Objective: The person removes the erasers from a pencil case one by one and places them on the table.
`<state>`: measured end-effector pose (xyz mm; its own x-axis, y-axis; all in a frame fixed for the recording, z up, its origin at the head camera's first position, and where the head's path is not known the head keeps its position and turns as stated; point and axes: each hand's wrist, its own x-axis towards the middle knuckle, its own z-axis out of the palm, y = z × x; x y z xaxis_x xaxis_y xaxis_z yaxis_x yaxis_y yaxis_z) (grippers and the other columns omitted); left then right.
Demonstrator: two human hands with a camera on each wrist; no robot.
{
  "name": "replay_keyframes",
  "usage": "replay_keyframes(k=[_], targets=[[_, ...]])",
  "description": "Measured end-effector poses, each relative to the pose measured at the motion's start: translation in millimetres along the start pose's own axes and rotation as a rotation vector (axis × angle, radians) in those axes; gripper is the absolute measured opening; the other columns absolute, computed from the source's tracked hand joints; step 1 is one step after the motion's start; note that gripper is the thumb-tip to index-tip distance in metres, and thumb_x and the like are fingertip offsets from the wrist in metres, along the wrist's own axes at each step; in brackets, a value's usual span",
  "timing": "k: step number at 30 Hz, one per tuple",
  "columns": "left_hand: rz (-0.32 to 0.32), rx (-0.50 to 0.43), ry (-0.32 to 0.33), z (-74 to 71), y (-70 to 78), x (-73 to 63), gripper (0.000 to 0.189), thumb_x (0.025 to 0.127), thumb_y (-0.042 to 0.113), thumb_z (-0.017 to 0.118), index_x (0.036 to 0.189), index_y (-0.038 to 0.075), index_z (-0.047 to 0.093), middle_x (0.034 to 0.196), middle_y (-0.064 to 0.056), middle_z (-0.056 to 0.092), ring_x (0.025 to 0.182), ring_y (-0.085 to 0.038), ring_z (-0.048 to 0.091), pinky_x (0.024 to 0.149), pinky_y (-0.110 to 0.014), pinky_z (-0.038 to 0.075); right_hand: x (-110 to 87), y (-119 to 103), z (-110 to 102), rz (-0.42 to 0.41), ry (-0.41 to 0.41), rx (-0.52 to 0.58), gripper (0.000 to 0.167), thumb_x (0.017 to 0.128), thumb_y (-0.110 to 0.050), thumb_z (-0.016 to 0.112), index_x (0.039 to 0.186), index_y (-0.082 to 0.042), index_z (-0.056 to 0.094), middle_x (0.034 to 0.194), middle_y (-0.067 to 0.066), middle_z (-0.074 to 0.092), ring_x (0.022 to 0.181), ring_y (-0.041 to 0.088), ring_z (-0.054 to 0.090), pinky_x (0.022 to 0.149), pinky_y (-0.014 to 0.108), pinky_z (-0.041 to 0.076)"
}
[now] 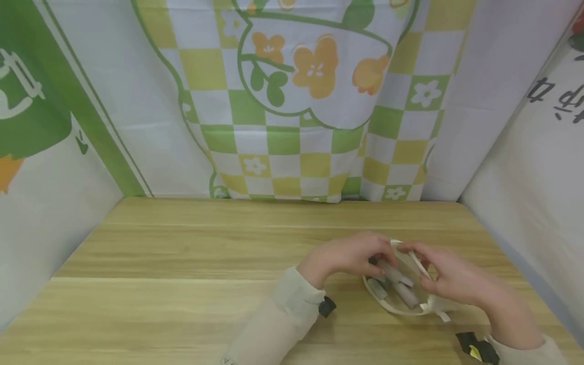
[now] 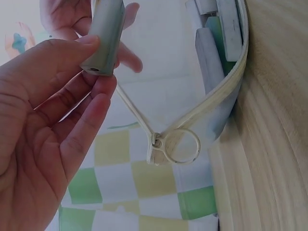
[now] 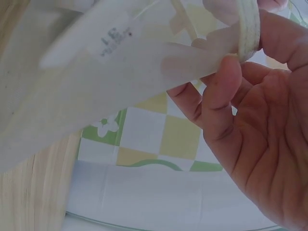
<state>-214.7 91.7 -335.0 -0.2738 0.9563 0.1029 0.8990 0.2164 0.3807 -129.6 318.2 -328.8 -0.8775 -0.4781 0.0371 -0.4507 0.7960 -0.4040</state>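
Observation:
A translucent pouch with a pale zip edge [image 1: 388,305] stands unzipped on the table, its round zip pull [image 2: 182,146] hanging at one end. My left hand [image 1: 353,253] is over its opening and pinches a grey-green bar-shaped piece [image 2: 106,36] between thumb and fingers; the piece has a small dark hole in its end. Several similar grey and green pieces [image 2: 208,57] lie inside the pouch. My right hand [image 1: 456,274] pinches the pouch's far-right rim [image 3: 249,31], thumb on one side and fingers on the other, holding the mouth wide.
The wood-grain table [image 1: 182,284] stretches away to the left. A checked, flowered cloth [image 1: 283,137] hangs along the back edge, with white printed cloths at both sides. Dark straps [image 1: 326,307] sit at the wrists. Small printed text [image 3: 114,41] shows on the pouch wall.

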Motion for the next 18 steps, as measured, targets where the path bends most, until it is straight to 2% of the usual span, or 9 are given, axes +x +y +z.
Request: replay_keyframes(k=[3,7,14,18], targets=[[0.007,0.017,0.016,0.6,-0.5,-3.9,0.026,0.089,0.011,0.071,0.115,0.010,0.073,0.103,0.003,0.066,0.090,-0.011,0.058,0.076,-0.008,0.040,-0.6,-0.5,0.0,-0.005,0.008,0.003,0.060,0.080,0.001,0.069,0.137,-0.005,0.051,0.131,0.017,0.062,0.093,0.016,0.063,0.064,0.025,0.049],[-0.002,0.023,0.035,3.8,-2.5,-9.7,0.026,0.090,0.013,0.072,0.115,0.010,0.072,0.105,0.002,0.066,0.091,-0.006,0.057,0.080,-0.007,0.041,-2.7,0.9,1.5,-0.010,0.019,0.013,0.059,0.080,0.001,0.068,0.137,-0.005,0.051,0.128,0.017,0.064,0.087,0.007,0.058,0.061,0.022,0.046],[-0.051,0.013,0.072,2.4,-5.3,-20.5,0.026,0.090,0.013,0.072,0.116,0.009,0.072,0.110,0.001,0.066,0.102,-0.007,0.062,0.090,-0.010,0.045,-2.5,1.8,0.2,-0.006,0.021,0.005,0.059,0.081,0.000,0.067,0.137,-0.005,0.050,0.125,0.017,0.065,0.090,0.016,0.064,0.065,0.024,0.050],[-0.066,-0.004,0.080,-1.2,-8.0,-25.8,0.024,0.091,0.011,0.070,0.115,0.008,0.071,0.111,-0.001,0.065,0.103,-0.009,0.062,0.092,-0.012,0.046,-2.8,1.7,-0.8,-0.007,0.029,-0.004,0.059,0.081,0.000,0.067,0.137,-0.006,0.050,0.124,0.017,0.066,0.090,0.014,0.064,0.064,0.024,0.049]])
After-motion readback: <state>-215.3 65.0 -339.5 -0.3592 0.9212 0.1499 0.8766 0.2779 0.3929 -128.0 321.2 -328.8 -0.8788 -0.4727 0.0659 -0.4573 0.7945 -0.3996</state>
